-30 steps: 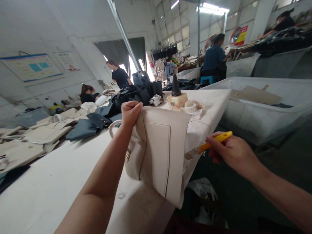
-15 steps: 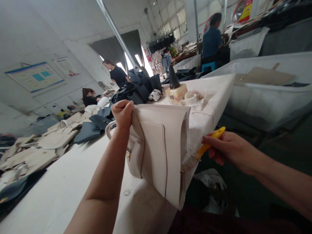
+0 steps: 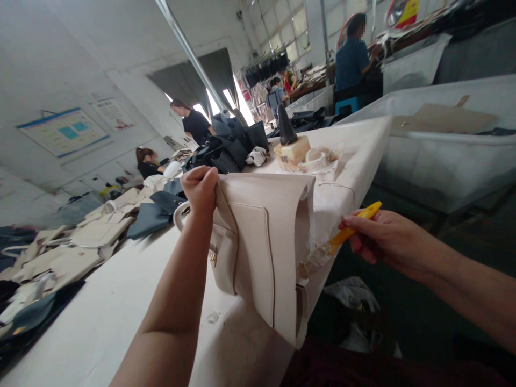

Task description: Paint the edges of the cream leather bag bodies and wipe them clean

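Observation:
A cream handbag (image 3: pixel 252 258) lies tilted on the white table, its open edge facing right. My left hand (image 3: pixel 199 188) is closed in a fist on the bag's upper left edge. A gold clasp and a rounded handle show on the bag's left side. Between the fingers of my right hand (image 3: pixel 374 236) is a brush (image 3: pixel 342 239) with a yellow handle. Its pale, crusted bristles reach the bag's open right edge, partly inside it; whether they touch the lining I cannot tell.
On the white table (image 3: pixel 133 312) stand a stained block with a black cone (image 3: pixel 287 126) and a tape roll (image 3: pixel 316 158). Dark bags (image 3: pixel 229 145) are piled behind. Cream pieces (image 3: pixel 92 234) lie left. A large white bin (image 3: pixel 443 153) stands right. Several people work farther back.
My right hand and the brush have shifted slightly up and to the right. My left hand keeps its hold on the bag. The view has turned a little.

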`<action>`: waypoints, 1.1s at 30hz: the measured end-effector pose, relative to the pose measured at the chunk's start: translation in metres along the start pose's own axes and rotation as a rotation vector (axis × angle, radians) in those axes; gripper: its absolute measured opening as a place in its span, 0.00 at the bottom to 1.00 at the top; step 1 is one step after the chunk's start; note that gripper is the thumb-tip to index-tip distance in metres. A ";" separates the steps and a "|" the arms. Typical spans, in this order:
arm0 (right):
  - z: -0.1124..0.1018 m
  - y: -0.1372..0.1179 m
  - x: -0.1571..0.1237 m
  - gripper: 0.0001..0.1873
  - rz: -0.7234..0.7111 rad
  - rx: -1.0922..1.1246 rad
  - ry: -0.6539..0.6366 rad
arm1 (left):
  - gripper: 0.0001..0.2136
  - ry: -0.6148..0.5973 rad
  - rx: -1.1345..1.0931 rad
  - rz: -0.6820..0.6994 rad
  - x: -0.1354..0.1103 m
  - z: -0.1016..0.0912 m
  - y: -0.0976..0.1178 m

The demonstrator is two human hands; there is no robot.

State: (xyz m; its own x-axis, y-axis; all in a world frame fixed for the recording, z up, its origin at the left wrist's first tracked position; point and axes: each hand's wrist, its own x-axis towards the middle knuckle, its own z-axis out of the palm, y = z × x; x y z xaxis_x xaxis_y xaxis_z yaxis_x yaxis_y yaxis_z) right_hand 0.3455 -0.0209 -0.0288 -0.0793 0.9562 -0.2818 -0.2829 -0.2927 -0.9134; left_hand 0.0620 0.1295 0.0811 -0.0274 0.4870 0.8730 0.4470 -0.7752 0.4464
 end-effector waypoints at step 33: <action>-0.007 0.000 -0.001 0.33 -0.402 -0.560 0.192 | 0.17 -0.026 0.040 -0.096 -0.002 0.003 -0.005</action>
State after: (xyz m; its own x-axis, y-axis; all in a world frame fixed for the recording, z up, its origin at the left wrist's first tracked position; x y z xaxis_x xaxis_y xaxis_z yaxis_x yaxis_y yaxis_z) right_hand 0.3525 -0.0223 -0.0307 0.1120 0.9877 0.1089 0.2826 0.0734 -0.9564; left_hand 0.0625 0.1333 0.0766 -0.0488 0.5693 0.8207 0.4787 -0.7078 0.5195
